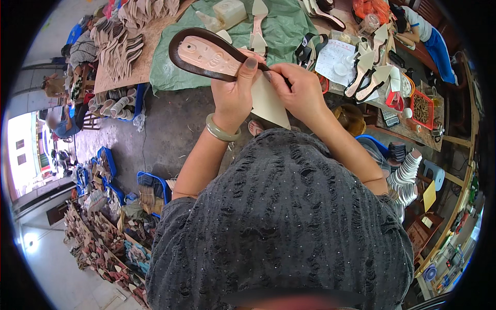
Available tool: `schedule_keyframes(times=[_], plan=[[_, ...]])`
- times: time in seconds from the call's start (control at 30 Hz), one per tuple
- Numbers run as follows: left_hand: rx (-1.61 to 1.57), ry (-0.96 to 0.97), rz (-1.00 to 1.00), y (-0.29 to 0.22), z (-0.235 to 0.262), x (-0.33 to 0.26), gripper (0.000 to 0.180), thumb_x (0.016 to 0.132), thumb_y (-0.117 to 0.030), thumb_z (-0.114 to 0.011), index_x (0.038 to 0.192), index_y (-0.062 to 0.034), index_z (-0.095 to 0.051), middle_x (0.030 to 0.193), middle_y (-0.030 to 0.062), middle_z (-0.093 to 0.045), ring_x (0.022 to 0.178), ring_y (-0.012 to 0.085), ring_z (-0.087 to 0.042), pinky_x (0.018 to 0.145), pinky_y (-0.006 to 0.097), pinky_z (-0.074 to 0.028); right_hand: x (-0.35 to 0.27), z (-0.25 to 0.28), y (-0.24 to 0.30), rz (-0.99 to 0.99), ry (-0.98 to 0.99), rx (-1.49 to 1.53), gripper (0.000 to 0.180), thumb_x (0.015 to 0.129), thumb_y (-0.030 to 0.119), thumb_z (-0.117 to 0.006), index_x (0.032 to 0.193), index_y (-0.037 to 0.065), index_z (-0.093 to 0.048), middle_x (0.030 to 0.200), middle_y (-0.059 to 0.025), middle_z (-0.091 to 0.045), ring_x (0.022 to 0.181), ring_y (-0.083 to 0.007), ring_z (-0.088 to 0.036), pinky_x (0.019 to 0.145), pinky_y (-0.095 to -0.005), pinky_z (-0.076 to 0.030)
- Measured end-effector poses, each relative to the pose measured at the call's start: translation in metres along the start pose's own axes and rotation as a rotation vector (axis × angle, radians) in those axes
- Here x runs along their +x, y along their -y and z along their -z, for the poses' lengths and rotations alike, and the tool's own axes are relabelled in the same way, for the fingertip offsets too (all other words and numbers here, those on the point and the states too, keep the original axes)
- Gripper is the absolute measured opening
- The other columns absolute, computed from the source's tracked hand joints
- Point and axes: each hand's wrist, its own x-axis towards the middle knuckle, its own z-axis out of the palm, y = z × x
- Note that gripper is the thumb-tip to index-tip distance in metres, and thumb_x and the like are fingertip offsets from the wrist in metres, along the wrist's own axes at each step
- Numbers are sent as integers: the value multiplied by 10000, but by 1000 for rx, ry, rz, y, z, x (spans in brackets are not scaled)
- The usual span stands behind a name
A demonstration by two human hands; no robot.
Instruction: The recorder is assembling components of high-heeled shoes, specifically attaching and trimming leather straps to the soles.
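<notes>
A shoe insole (204, 53) with a dark brown band round its pale heel end is held up before my chest. Its beige pointed part (270, 106) slants down toward me between my hands. My left hand (233, 95) grips the middle, thumb across the top face. My right hand (298, 93) is closed, thumb and fingers pinching the brown band at the insole's right edge. What the curled right fingers cover is hidden. Just beyond, a pale insole (259, 26) and a cloudy plastic bottle (229, 13) lie on a green cloth (170, 62).
At the right, the table bears strappy shoe pieces (380, 80), a paper sheet (335, 63) and a red tray (423, 109). Stacked insoles (119, 57) cover the board at left. Blue crates (152, 188) stand on the floor. Other people (426, 36) are farther off.
</notes>
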Motion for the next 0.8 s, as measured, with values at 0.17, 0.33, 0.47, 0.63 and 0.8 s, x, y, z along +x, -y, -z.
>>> schedule_keyframes(times=[0.17, 0.33, 0.47, 0.63, 0.8], plan=[[136, 72, -44, 5, 1, -2, 132, 895, -108, -599, 922, 12, -551, 900, 74, -568, 828, 162, -567, 777, 300, -464, 16, 4, -21, -266, 282, 320, 218, 841, 225, -620, 920, 33, -688, 723, -108, -652, 620, -164, -607, 586, -289, -469], [315, 50, -50, 11, 2, -8, 81, 835, 40, -623, 907, 31, -587, 911, 69, -588, 841, 157, -568, 784, 270, -450, 6, -16, -29, -141, 154, 327, 192, 831, 213, -631, 892, 41, -691, 713, -129, -650, 613, -212, -614, 571, -303, -474], [198, 219, 93, 6, 19, -6, 321, 826, 22, -619, 1128, 8, -513, 1068, 88, -556, 986, 166, -551, 839, 281, -451, -3, -27, -30, -225, 129, 518, 170, 819, 178, -655, 868, 17, -677, 724, -95, -659, 617, -142, -593, 573, -281, -463], [129, 283, 426, 8, 27, -13, 312, 933, -162, -502, 1199, -3, -528, 1237, 101, -530, 1159, 201, -472, 1001, 334, -349, 9, -22, -30, -264, 240, 740, 164, 875, 159, -625, 906, 9, -683, 693, 37, -567, 584, -15, -440, 500, -193, -351], [233, 413, 292, 12, 26, 6, 286, 929, -140, -504, 1177, 1, -536, 1149, 101, -580, 1104, 179, -508, 980, 318, -367, 3, -15, -57, -610, 401, 1128, 214, 903, 176, -585, 1085, 81, -645, 687, 57, -545, 543, -8, -414, 479, -171, -320]])
